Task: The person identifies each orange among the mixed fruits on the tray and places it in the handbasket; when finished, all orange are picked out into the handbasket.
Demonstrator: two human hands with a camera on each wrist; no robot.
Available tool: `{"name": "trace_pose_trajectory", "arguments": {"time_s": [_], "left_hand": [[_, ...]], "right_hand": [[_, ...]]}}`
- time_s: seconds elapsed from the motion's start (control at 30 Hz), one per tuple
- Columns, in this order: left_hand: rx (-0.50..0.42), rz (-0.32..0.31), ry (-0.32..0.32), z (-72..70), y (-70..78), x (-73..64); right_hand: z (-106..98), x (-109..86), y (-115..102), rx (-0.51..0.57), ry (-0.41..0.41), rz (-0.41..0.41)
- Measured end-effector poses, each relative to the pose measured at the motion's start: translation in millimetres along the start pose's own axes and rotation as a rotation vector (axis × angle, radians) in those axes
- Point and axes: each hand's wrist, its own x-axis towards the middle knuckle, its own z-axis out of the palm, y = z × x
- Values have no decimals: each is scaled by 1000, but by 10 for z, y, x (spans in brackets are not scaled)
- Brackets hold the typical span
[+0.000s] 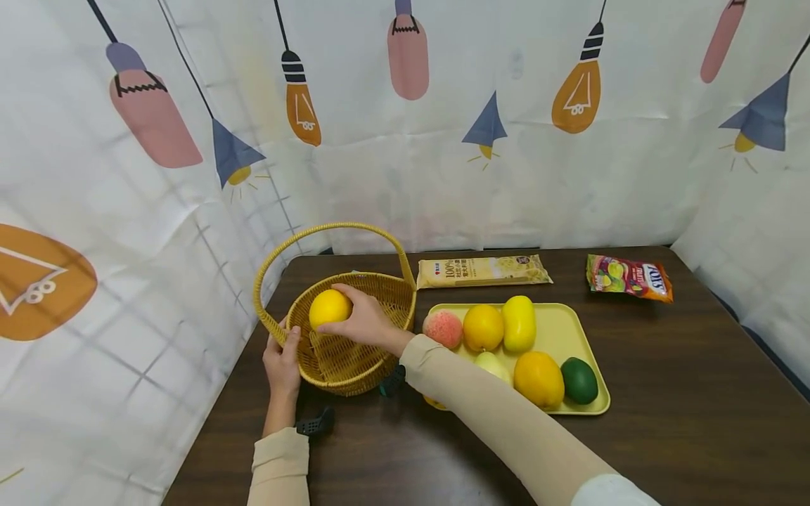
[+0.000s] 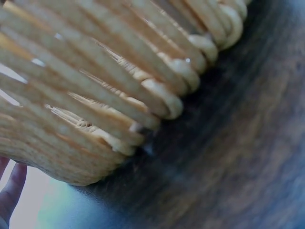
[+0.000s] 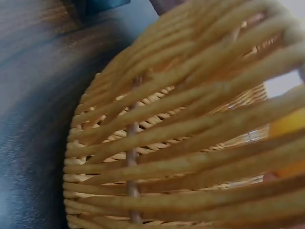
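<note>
A yellow wicker basket (image 1: 354,384) with a tall arched handle stands at the left of the table. My left hand (image 1: 283,365) grips its left rim by the foot of the handle. Inside the mouth of the basket, my right hand (image 1: 365,320) holds an orange (image 1: 330,310) between thumb and fingers. The woven wall fills most of the left wrist view, with fingertips (image 2: 13,188) at its lower left edge. Through the weave in the right wrist view, part of the orange (image 3: 288,143) shows.
Right of the basket lies a yellow tray (image 1: 572,327) of fruit, including a peach (image 1: 442,329), another orange (image 1: 484,327) and a green fruit (image 1: 579,381); my right sleeve covers its near left corner. Behind are a long noodle packet (image 1: 484,271) and a candy bag (image 1: 628,278).
</note>
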Motion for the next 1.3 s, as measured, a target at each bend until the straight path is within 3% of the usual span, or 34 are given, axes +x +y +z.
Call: {"name": "trace_pose_trajectory", "arguments": {"time_s": [0.17,0.5,1.1,1.3], "left_hand": [[13,-16,-14,-1,2,-2],[7,24,15,28,8,13],[7,-24,-7,1,53,-14],[9,-22,3,1,52,-13]], "right_hand": [[65,56,24,-28,-20,-1],[94,100,46,-105,-27,32],[144,91,74,-243,-152,105],[150,110,72,-208,-133,119]]}}
